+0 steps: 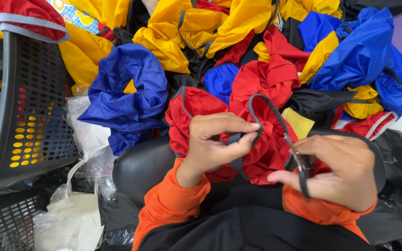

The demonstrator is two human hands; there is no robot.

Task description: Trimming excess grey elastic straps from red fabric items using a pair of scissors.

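At the far left a dark perforated basket (29, 116) leans on its side, with yellow and red cloth showing through its holes and a red piece with a grey band draped over its top edge. Near it, low down, lie crumpled clear plastic bags (77, 204) and a pale bag with a handle.

Moving right, a blue garment (126, 93) sits bunched beside the person's dark knee (140, 165). Then comes the left hand (217, 142), its fingers closed in a pinch on the grey trim strap (257, 109) of the red garment (261, 148), which rests in the lap between the two hands. The strap loops up and over toward the right hand (336, 169), whose fingers are curled shut around small scissors (298, 160), blades touching the strap.

By the look of it the trimming of this red piece is under way, not finished. Beyond it a heap of yellow, red, blue and black garments (238, 32) spreads across the far side, seemingly a good deal left. Black plastic sheeting (396, 186) lies at the near right. Loose red folds crowd the strap near the blades.
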